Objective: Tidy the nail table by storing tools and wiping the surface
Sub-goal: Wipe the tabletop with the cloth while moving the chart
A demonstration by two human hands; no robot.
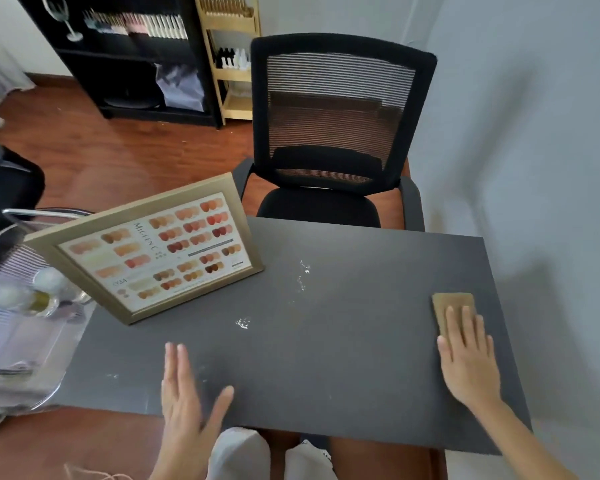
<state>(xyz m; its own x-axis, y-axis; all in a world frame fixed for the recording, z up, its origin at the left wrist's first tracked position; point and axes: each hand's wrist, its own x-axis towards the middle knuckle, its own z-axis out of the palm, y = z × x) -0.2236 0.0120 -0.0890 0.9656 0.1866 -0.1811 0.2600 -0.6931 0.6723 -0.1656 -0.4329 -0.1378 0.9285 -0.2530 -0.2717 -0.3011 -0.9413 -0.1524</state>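
A dark grey nail table (343, 358) fills the middle of the view. A tan folded cloth (450, 304) lies flat near its right edge. My right hand (468, 358) presses flat on the cloth's near part, fingers stretched out. My left hand (187, 400) hovers open over the table's near left edge, fingers together, thumb out, holding nothing. Small white wet or dusty specks (303, 271) mark the table's middle, with another patch of specks (243, 323) closer to me.
A gold-framed nail colour chart (146, 251) leans at the table's far left corner. A clear trolley with jars (32, 299) stands left of the table. A black mesh chair (329, 133) faces the far side. Shelves (136, 57) stand at the back. A grey wall runs along the right.
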